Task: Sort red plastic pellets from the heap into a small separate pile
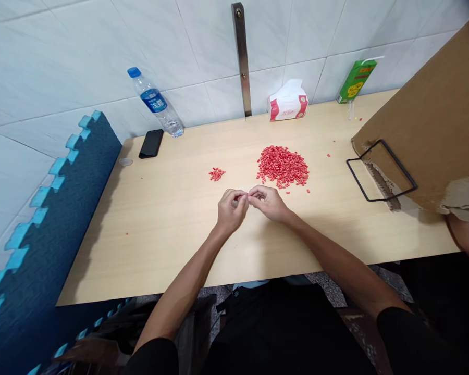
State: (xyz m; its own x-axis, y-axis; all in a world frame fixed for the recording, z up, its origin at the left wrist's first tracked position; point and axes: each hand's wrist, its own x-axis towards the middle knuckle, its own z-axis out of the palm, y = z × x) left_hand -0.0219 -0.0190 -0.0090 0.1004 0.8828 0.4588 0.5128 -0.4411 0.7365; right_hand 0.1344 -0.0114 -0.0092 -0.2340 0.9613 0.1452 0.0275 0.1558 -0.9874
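Both hands meet fingertip to fingertip over the table, just below the red pieces. My left hand (231,208) is closed in a pinch, its thumb and index finger pressed together. My right hand (269,202) pinches at the same spot from the right. Whatever lies between the fingertips is too small to make out. A large pile of small red pieces (282,165) spreads just beyond my right hand. Beyond my left hand lies a much smaller cluster of the same red pieces (217,174). A few loose ones rest near the big pile's lower edge.
Along the wall stand a water bottle (156,103), a tissue pack (288,104) and a green drink carton (356,81). A black phone (151,144) lies at the back left. On the right are a cardboard sheet (426,125) and a black wire stand (398,161). Another person's arm shows at far right.
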